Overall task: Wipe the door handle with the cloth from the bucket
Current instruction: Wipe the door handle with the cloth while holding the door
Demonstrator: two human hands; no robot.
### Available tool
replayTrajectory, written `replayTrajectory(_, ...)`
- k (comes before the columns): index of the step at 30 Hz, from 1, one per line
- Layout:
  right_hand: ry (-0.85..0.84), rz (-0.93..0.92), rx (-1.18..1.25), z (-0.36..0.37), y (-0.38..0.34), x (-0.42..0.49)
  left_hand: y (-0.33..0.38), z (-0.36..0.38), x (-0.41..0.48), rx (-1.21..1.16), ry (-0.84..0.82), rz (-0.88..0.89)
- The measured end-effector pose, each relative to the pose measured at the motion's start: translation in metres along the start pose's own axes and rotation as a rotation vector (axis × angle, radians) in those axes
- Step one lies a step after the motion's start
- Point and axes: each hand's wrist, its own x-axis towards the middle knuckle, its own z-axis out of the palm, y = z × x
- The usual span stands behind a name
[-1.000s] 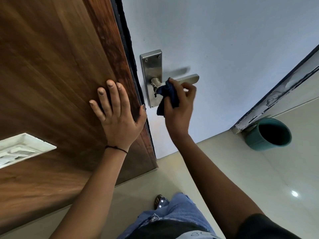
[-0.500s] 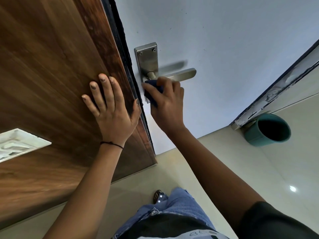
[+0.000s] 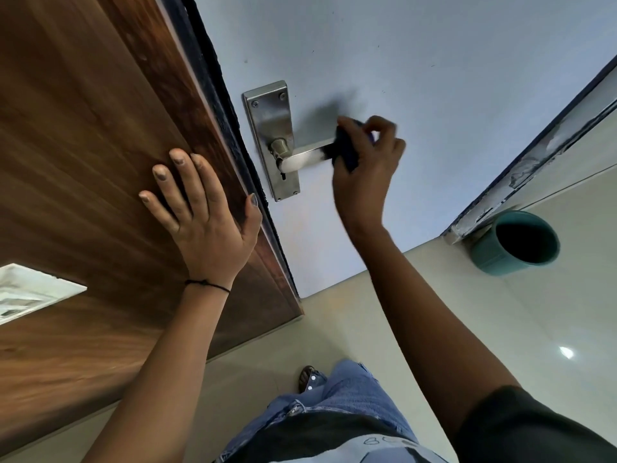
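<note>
A steel lever door handle [image 3: 305, 156] juts from its backplate [image 3: 270, 125] on the pale blue door. My right hand [image 3: 365, 168] is closed on a dark blue cloth [image 3: 345, 150] wrapped around the lever's outer end, which it hides. The part of the lever near the spindle is bare. My left hand [image 3: 200, 208] lies flat, fingers spread, on the brown wooden panel [image 3: 83, 145] beside the door's edge. The teal bucket [image 3: 516, 242] stands on the floor at the right, by the door frame.
A white switch plate [image 3: 30, 292] is set into the wooden panel at the left. Pale glossy floor tiles [image 3: 551, 329] stretch under the bucket. My jeans [image 3: 340, 402] and a sandalled foot [image 3: 309, 377] show at the bottom.
My right hand slid the cloth from the spindle end of the lever out to its free end. The left hand stayed pressed on the wood.
</note>
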Motion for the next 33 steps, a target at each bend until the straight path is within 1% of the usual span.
replayTrajectory(2,-0.052,-0.17,-0.15,0.007,-0.012,-0.012,0.0,0.0,0.0,0.0,0.004,0.002)
replayTrajectory(4,-0.112,-0.282,-0.22,0.012,-0.018,-0.018,0.0,0.0,0.0,0.0,0.004,0.001)
replayTrajectory(6,-0.111,-0.321,-0.261,0.009,-0.014,-0.011,0.0,0.0,0.0,-0.001,0.002,0.003)
replayTrajectory(7,-0.085,-0.303,-0.278,0.006,-0.01,-0.006,0.0,0.0,0.0,-0.003,0.0,0.003)
replayTrajectory(9,-0.025,-0.181,-0.256,0.0,0.0,0.007,0.0,0.0,0.0,-0.004,-0.002,0.001)
replayTrajectory(10,-0.017,-0.092,-0.197,-0.002,0.005,0.012,0.0,0.0,0.0,-0.001,-0.002,0.0)
replayTrajectory(11,-0.024,0.01,-0.1,-0.002,0.009,0.016,0.0,0.0,0.0,0.002,-0.002,-0.001)
replayTrajectory(14,-0.048,0.37,0.343,0.0,0.01,0.015,0.001,0.001,0.0,0.007,0.0,-0.004)
replayTrajectory(17,-0.03,0.678,0.595,0.002,0.004,0.001,0.0,-0.001,0.001,0.004,-0.011,-0.008)
replayTrajectory(19,-0.042,0.839,0.769,0.008,0.0,-0.005,0.0,-0.001,0.001,-0.007,-0.015,-0.002)
replayTrajectory(20,-0.052,0.883,0.844,0.012,-0.005,-0.008,0.001,-0.001,0.001,-0.012,-0.015,0.0)
replayTrajectory(22,-0.085,0.914,0.933,0.021,-0.018,-0.018,0.0,-0.001,0.001,-0.012,-0.013,0.0)
replayTrajectory(25,-0.181,0.963,1.083,0.035,-0.039,-0.037,0.0,-0.001,0.0,-0.012,-0.014,-0.003)
replayTrajectory(27,-0.221,1.042,1.194,0.037,-0.045,-0.041,0.0,-0.003,0.0,-0.019,-0.02,0.002)
replayTrajectory(31,-0.212,1.231,1.428,0.03,-0.04,-0.035,-0.001,-0.004,0.001,-0.033,-0.015,0.008)
replayTrajectory(33,-0.204,1.268,1.491,0.025,-0.035,-0.031,-0.001,-0.005,0.001,-0.046,-0.012,0.01)
